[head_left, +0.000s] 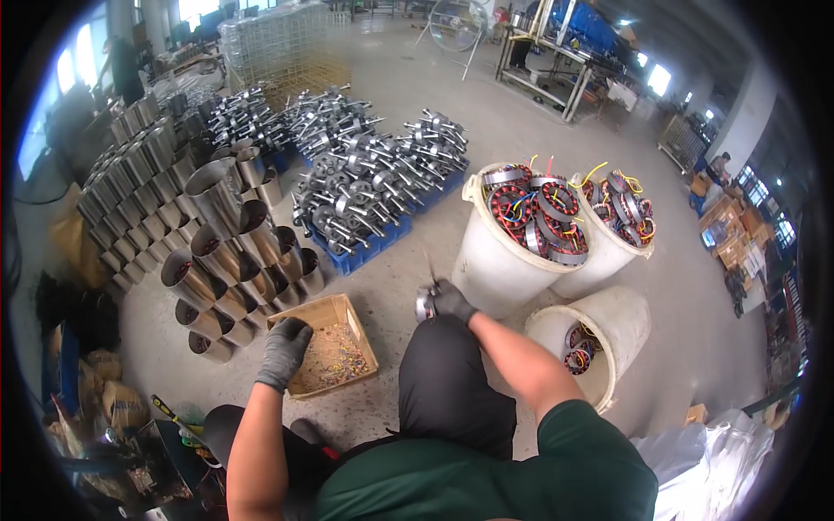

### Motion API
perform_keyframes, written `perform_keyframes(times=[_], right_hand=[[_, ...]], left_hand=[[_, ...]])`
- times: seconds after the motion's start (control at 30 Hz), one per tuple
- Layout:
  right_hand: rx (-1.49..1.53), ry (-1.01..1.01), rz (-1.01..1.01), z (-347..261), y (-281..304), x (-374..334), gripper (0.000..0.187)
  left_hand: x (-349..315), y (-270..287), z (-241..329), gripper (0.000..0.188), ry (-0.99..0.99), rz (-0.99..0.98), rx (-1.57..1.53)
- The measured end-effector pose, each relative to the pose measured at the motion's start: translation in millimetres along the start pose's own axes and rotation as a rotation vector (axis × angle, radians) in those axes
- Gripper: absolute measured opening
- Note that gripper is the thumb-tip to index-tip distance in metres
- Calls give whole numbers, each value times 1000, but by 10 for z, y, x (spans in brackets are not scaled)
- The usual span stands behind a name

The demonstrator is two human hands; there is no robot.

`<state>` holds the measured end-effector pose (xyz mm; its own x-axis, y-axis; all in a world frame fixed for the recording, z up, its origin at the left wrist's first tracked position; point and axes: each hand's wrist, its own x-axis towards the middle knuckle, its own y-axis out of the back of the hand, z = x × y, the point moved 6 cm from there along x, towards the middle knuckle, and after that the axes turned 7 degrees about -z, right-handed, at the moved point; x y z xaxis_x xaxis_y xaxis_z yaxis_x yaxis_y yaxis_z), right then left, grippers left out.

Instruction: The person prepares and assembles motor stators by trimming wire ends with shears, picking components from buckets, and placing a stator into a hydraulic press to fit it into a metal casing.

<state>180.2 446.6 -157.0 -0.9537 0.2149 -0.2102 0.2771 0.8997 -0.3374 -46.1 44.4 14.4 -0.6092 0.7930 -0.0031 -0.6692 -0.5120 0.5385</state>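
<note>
My right hand (455, 302), in a dark grey glove, grips a ring-shaped motor stator (425, 305) just beyond my raised knee. A thin dark strand rises from beside the ring, blurred. My left hand (285, 354), gloved in lighter grey, is over the left edge of a shallow tan box (351, 314). Its fingers are curled together, and anything between them is hidden. Small coloured wire scraps (341, 360) and brownish bits cover the bottom of that box.
Steel tubes (215, 195) are stacked at the left. Blue trays (373, 246) hold heaped rotors with shafts (365, 178). To the right, white buckets (508, 265) are filled with wound stators (543, 208); another bucket (621, 334) lies tipped over with several stators inside.
</note>
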Motion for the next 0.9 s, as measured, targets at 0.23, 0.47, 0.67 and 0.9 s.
perform_keyframes(times=[0.23, 0.47, 0.67, 0.9], right_hand=[[-368, 461, -130, -2108, -3011, 302, 47], [249, 54, -298, -1352, -3637, 324, 57], [-185, 118, -34, -641, -3372, 388, 52], [336, -228, -225, -470, -3526, 189, 40]], left_hand=[[87, -153, -91, 56, 288, -91, -1020], [18, 250, 309, 57, -48, 143, -1351], [-277, 102, 513, 53, -89, -34, -1145], [-256, 267, 457, 46, 16, 110, -407]])
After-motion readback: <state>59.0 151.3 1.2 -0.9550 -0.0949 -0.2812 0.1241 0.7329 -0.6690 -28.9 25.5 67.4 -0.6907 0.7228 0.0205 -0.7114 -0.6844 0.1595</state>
